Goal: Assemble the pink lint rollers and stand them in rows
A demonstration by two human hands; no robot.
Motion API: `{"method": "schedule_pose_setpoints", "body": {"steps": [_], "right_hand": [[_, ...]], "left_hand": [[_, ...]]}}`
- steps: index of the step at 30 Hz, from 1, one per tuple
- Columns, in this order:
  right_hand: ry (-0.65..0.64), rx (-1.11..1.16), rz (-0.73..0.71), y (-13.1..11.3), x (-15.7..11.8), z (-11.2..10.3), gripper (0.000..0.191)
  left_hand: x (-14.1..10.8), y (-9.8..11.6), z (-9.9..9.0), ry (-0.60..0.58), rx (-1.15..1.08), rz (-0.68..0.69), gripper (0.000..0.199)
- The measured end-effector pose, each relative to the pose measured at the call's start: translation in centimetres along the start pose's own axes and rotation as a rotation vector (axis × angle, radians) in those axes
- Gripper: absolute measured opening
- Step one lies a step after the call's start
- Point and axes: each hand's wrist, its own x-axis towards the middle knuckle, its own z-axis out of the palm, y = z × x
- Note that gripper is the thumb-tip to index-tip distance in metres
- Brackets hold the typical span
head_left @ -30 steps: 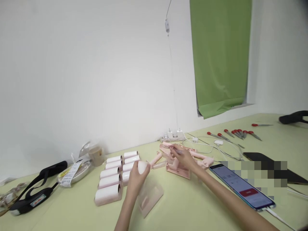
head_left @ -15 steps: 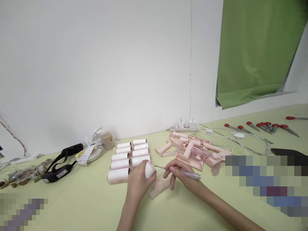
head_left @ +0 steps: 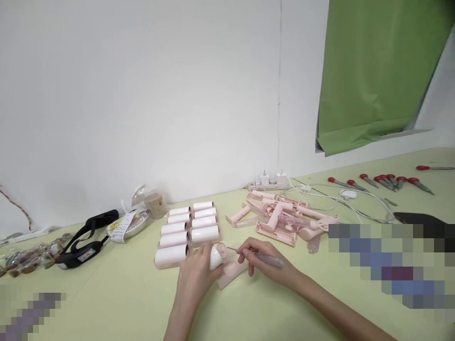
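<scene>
My left hand [head_left: 195, 272] is wrapped round a white, rounded piece [head_left: 215, 258] with a pale pink round end turned to the right. In the fingers of my right hand [head_left: 265, 258] is a screwdriver [head_left: 273, 260] with a clear handle, held like a pen. Its thin shaft points left at the pink end; whether the tip touches cannot be made out. Beneath the hands lies a pale pink, partly see-through piece [head_left: 227, 279], flat on the table. White lint roller refills [head_left: 173, 255] lie in two columns just beyond my left hand.
Pink plastic handles and clear covers are heaped [head_left: 280, 218] behind my right hand. A power strip [head_left: 268, 186] with white cables stands by the wall. Several red-ended tools [head_left: 382, 180] lie right. Left are a black strap [head_left: 83, 241], a wrapped bowl [head_left: 130, 225] and bagged items [head_left: 31, 255].
The white piece has tilted, so its pink end now faces right toward the screwdriver. Both hands have shifted slightly left in the picture, and the view has turned a little.
</scene>
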Motion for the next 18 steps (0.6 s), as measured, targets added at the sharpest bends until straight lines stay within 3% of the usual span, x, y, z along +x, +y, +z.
{"method": "schedule_pose_setpoints", "body": {"steps": [5,10,14,18], "right_hand": [[0.166,0.012,0.042,0.4,0.6,-1.4,0.025],[0.362,0.023,-0.027,-0.1,0.7,-2.9,0.027],[0.414,0.009,-0.059,0.1,0.7,-4.0,0.028],[0.503,-0.121,-0.100,0.0,0.9,-6.7,0.030]], "left_hand": [[-0.1,-0.3,-0.3,0.022,-0.031,-0.045,0.042],[1.7,2.5,0.2,0.042,-0.191,0.151,0.037],[2.6,3.8,1.7,-0.079,-0.078,0.198,0.038],[1.7,2.6,3.7,-0.110,-0.083,0.154,0.047]]}}
